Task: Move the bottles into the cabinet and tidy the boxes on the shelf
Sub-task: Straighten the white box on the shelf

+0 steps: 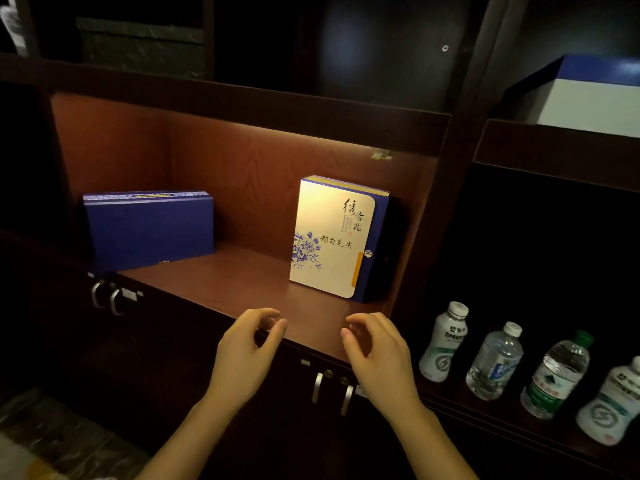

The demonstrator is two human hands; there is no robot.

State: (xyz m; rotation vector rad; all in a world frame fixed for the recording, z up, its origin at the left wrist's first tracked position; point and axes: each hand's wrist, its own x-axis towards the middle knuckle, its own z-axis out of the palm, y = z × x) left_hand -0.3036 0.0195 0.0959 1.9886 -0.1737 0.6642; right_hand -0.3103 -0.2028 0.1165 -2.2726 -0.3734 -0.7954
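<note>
A lit wooden shelf [242,275] holds two boxes. A blue box [149,230] stands at its left end. A cream box with blue flowers and Chinese writing [332,237] stands upright at the right end. My left hand [246,351] and my right hand [377,351] hover at the shelf's front edge, below the cream box, fingers curled and apart, holding nothing. Several bottles stand on the darker ledge to the right: a white bottle [445,342], a clear bottle [495,362], a green-capped clear bottle [557,374] and another white bottle [609,407].
Closed cabinet doors with metal handles [332,389] sit below the shelf, and another pair of handles [107,297] is at the left. A white and blue box [588,98] rests on the upper right shelf. Dark compartments lie above.
</note>
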